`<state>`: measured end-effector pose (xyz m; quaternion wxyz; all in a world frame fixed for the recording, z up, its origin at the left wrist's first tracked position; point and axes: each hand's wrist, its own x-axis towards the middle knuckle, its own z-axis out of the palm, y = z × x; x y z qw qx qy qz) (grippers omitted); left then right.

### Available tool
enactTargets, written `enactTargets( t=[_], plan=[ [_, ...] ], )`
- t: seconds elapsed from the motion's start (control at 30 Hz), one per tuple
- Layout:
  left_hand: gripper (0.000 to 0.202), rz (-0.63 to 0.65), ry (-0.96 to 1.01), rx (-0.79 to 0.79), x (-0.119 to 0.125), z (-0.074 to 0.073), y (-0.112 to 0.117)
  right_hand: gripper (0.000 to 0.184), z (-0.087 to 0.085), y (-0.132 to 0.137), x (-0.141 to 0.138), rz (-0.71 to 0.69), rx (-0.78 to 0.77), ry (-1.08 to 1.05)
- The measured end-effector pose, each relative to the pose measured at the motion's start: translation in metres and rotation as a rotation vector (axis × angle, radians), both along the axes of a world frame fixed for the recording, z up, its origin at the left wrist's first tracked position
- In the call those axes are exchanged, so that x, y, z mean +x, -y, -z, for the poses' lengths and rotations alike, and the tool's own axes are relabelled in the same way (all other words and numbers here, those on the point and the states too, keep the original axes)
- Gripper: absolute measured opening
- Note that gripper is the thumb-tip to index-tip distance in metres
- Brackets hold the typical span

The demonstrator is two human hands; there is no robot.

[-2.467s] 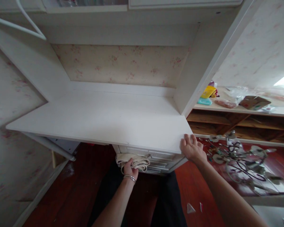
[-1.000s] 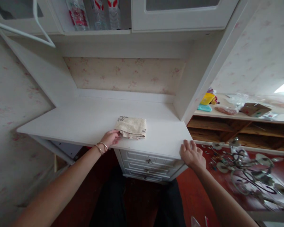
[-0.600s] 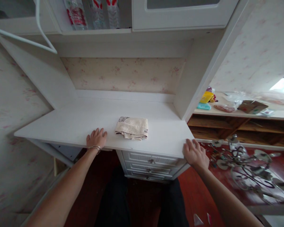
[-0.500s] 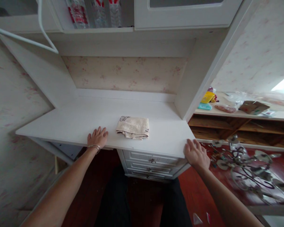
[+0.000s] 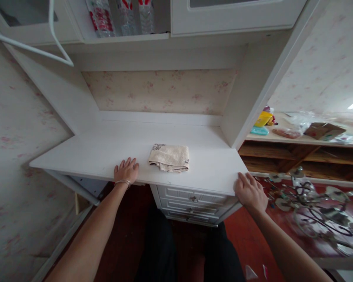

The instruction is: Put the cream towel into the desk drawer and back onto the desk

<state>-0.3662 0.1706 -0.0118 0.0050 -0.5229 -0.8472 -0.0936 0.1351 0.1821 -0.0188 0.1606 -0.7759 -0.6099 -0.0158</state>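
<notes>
A folded beige cloth [image 5: 170,157] lies on the white desk top [image 5: 106,149], near its front edge. My left hand [image 5: 126,171] rests flat on the desk edge just left of the cloth, fingers stretched out, a bangle on the wrist. My right hand [image 5: 250,192] lies over the desk's front right corner, fingers spread on the edge. Neither hand holds anything.
White drawers [image 5: 194,199] sit under the desk on its right side. Bottles [image 5: 120,15] stand in the cupboard above. At right, a wooden shelf [image 5: 300,150] carries a cardboard box [image 5: 323,130] and packets. A metal chandelier [image 5: 312,203] lies on the red floor.
My left hand brought the cloth up from the drawers, laid it on the desk, let go and settled flat to its left. My right hand stayed on the corner.
</notes>
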Motion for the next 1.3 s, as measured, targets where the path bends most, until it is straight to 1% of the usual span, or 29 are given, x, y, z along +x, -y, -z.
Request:
enactTargets(
  t=[0.13, 0.4, 0.7, 0.97, 1.17, 1.3],
  plan=[
    [0.056, 0.0, -0.006, 0.013, 0.0004, 0.0007, 0.0001, 0.051, 0.0016, 0.0013, -0.0009, 0.001, 0.039, 0.035],
    [0.054, -0.01, -0.001, 0.032, 0.0055, -0.0055, 0.0028, 0.051, 0.001, 0.0018, -0.0016, 0.014, 0.027, 0.041],
    [0.055, 0.001, -0.033, 0.051, 0.0034, -0.0015, 0.0026, 0.051, -0.0017, 0.0028, -0.002, 0.003, 0.019, 0.049],
    [0.053, -0.011, -0.021, 0.062, 0.0038, -0.0012, 0.0027, 0.051, 0.0014, 0.0004, -0.0007, -0.002, 0.031, 0.05],
    [0.053, -0.017, -0.069, 0.055, 0.006, -0.0029, 0.0035, 0.05, 0.0033, 0.0005, 0.0005, -0.01, 0.049, 0.046],
    [0.053, -0.025, -0.075, 0.062, 0.0059, -0.0014, 0.0028, 0.049, 0.0033, 0.0009, 0.0009, -0.014, 0.049, 0.05]
  ],
)
